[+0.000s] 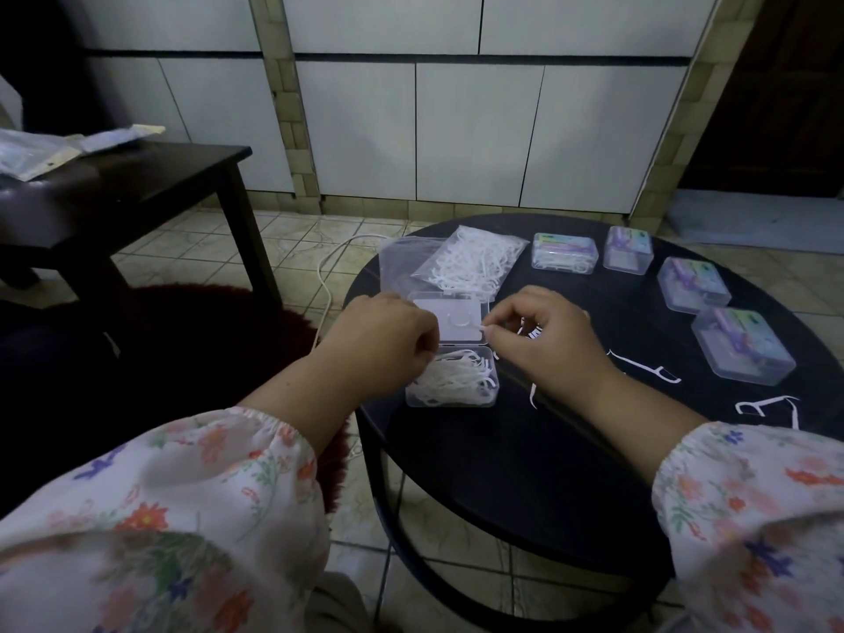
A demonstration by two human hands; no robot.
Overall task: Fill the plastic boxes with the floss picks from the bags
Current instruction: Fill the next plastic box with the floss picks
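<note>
Left grip (388, 333) curled, pinching floss picks (456, 376) in open box (452, 399). Right grip (543, 340) pinching pick above lid (450, 319). Bag (470, 260) beyond, on tabletop (502, 472).

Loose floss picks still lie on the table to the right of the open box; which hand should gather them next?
Right, probably. The right hand is nearer the loose floss picks on the round table. The left hand is at the open box, on its far side from them.

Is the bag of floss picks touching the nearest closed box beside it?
Apart. In the head view, a strip of dark table shows between the bag of floss picks and the closed box to its right.
</note>
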